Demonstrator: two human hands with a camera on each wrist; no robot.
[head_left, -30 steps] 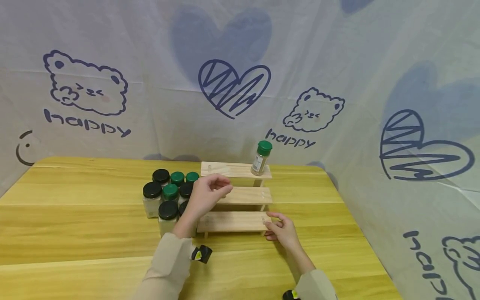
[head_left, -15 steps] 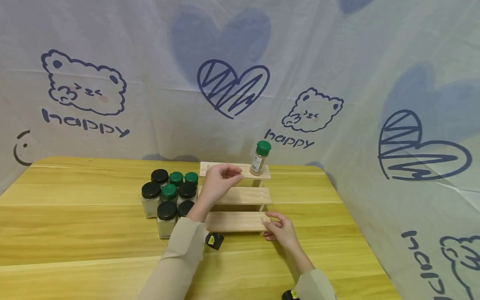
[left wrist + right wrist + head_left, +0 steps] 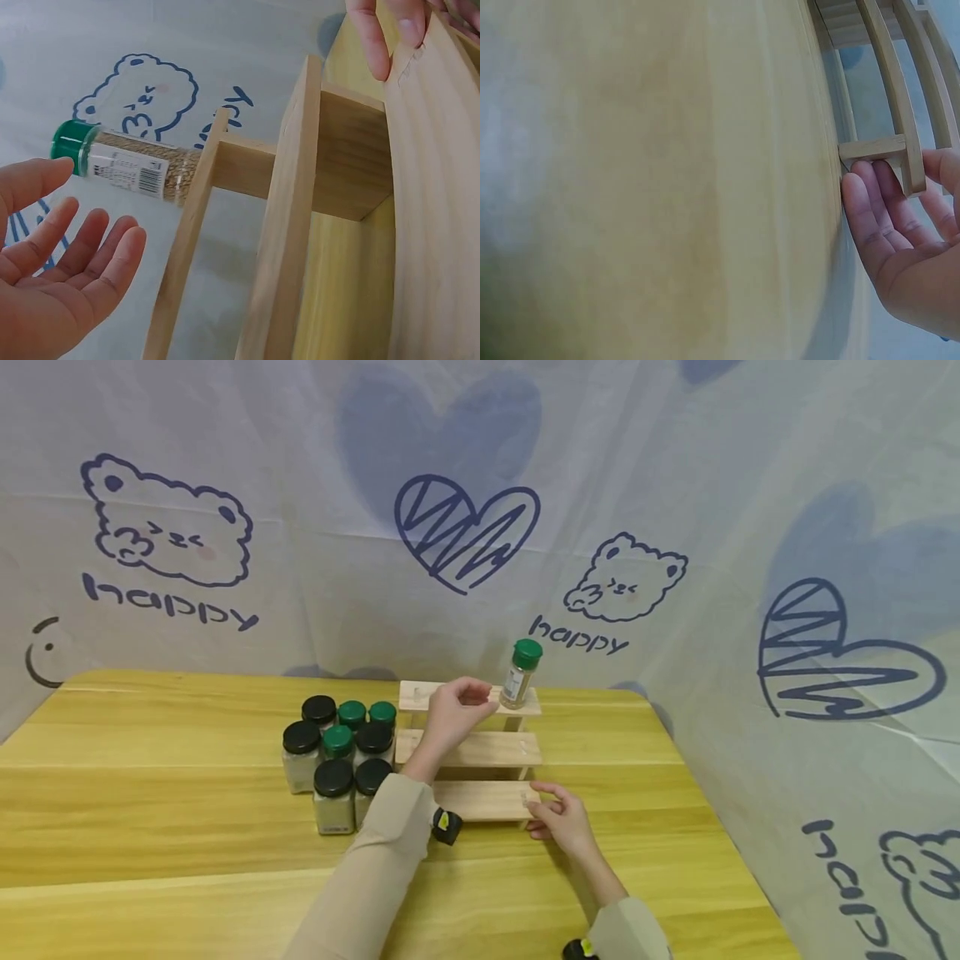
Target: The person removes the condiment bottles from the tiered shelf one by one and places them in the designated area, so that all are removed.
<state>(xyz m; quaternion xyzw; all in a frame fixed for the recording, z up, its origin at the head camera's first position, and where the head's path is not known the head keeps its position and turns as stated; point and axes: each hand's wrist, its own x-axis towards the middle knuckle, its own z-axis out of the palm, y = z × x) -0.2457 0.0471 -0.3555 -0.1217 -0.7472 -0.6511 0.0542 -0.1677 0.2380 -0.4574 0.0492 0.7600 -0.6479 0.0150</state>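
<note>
A three-step wooden rack [image 3: 468,747] stands on the table. On its top step, at the right end, sits a spice jar [image 3: 516,683] with a green cap. The left wrist view shows brown grains in the clear jar [image 3: 127,161] and a white barcode label. Beside the jar, my left hand [image 3: 453,722] is apart from it, fingers relaxed and nothing held; in its wrist view the thumb is near the cap. My right hand [image 3: 566,822] grips the right end of the lowest step, thumb above and fingers curled at the side and underneath [image 3: 900,225].
Left of the rack stand several jars grouped closely, some with black lids [image 3: 333,779] and some with green lids [image 3: 339,741]. A printed cloth [image 3: 322,543] hangs behind the wooden table [image 3: 165,827] and along its right side.
My left hand has moved right and slightly back, from over the left part of the rack to beside the green-capped jar. The right hand keeps its place on the lowest step.
</note>
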